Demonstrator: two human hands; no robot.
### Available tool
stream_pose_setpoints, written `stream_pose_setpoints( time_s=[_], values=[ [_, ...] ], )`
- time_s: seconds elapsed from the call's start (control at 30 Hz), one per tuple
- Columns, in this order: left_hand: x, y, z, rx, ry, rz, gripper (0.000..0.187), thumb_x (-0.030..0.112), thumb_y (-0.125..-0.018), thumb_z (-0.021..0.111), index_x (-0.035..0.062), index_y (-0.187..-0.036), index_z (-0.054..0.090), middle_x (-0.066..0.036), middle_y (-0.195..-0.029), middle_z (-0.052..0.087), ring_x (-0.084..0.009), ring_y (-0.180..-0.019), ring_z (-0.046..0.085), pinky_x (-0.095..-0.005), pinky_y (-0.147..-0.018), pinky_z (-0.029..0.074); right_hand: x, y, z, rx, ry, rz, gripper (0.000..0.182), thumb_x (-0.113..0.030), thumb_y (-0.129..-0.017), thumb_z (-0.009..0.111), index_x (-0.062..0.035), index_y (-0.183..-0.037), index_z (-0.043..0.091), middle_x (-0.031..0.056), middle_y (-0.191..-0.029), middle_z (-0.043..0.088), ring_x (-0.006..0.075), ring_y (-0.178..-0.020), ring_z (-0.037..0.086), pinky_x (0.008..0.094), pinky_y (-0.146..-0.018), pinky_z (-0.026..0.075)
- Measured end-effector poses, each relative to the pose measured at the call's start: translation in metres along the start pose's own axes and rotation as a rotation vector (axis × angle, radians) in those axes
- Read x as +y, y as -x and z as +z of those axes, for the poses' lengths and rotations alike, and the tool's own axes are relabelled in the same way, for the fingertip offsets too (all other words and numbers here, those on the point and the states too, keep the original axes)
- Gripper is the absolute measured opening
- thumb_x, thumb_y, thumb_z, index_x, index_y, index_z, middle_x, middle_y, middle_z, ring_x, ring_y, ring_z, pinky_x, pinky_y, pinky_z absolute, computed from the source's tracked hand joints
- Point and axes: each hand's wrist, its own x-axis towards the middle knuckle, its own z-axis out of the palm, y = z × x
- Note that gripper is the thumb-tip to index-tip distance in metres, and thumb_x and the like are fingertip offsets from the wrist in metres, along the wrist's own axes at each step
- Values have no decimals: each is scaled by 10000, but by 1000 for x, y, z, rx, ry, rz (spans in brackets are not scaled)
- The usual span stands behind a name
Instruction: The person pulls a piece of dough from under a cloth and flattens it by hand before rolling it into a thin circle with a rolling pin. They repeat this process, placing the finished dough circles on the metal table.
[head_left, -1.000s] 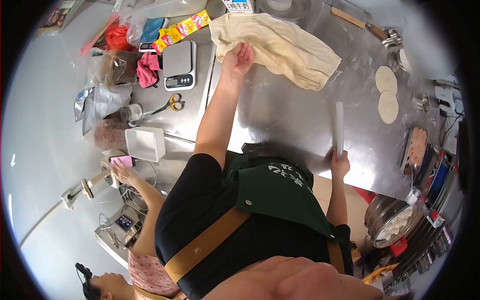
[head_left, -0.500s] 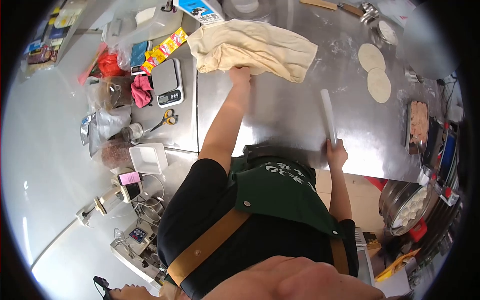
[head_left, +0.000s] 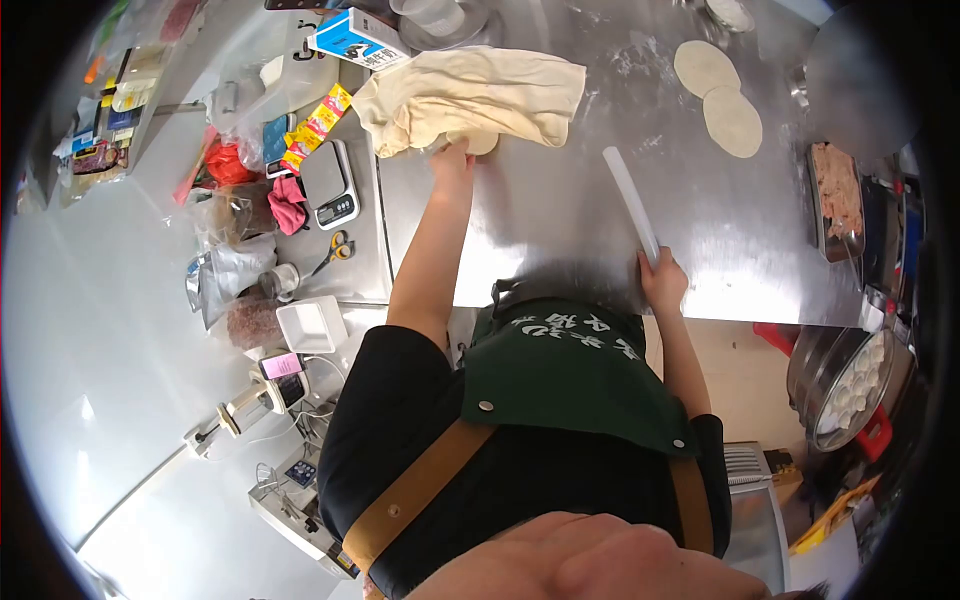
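Reaching forward across the steel table (head_left: 560,230), the left hand (head_left: 452,157) rests at the near edge of the cloth (head_left: 470,95), beside a small dough piece (head_left: 480,142) that shows under the cloth's edge. Whether the fingers are closed on the dough or only pressing on it cannot be told from this view. The cloth lies crumpled at the far left of the table, next to a milk carton (head_left: 355,37).

The right hand (head_left: 662,280) is closed around the near end of the white rolling pin (head_left: 630,200). The pin lies on the table, angled away from the body toward the far left.

Two flat round wrappers (head_left: 718,95) lie on the far right of the table, overlapping slightly at their edges. A tray of filling (head_left: 838,195) sits at the right edge. A steamer (head_left: 850,385) holding white buns stands lower right, off the table.

On the left counter are a scale (head_left: 328,183), scissors (head_left: 338,248) and a white tub (head_left: 312,325).
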Motion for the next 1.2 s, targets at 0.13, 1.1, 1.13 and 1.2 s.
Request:
stream_pose_setpoints(
  time_s=[0.13, 1.1, 1.13, 1.2],
  values=[
    [-34, 57, -26, -61, -51, -5, 252, 69, -847, 681, 9, -1064, 567, -67, -984, 619, -154, -821, 594, -270, -685, 487, 3, -2, -7, -78, -107, 113, 443, -442, -877, 643, -27, -1021, 590, 201, -690, 645, 408, -638, 639, 488, -567, 492],
    [-120, 105, 9, -171, -482, 161, 154, 36, -779, 694, -21, -876, 590, -120, -707, 630, -215, -527, 613, -330, -493, 506, -16, -4, -24, -194, -192, -162, 386, -337, -859, 699, -51, -1097, 592, 187, -738, 659, 367, -641, 657, 436, -565, 513],
    [-130, 109, 13, -240, -496, 159, 156, 49, -769, 705, -10, -863, 595, -128, -712, 637, -237, -546, 624, -345, -513, 510, -12, -3, -32, -219, -180, -139, 380, -326, -866, 694, -52, -1105, 587, 187, -731, 655, 368, -648, 656, 435, -575, 512],
    [-134, 106, 23, -292, -732, 359, 174, 92, -757, 713, -5, -849, 602, -149, -725, 646, -281, -616, 643, -375, -581, 517, -7, -6, -47, -262, -162, -97, 367, -304, -878, 685, -53, -1123, 578, 185, -717, 648, 369, -661, 653, 431, -593, 509]
  ],
)
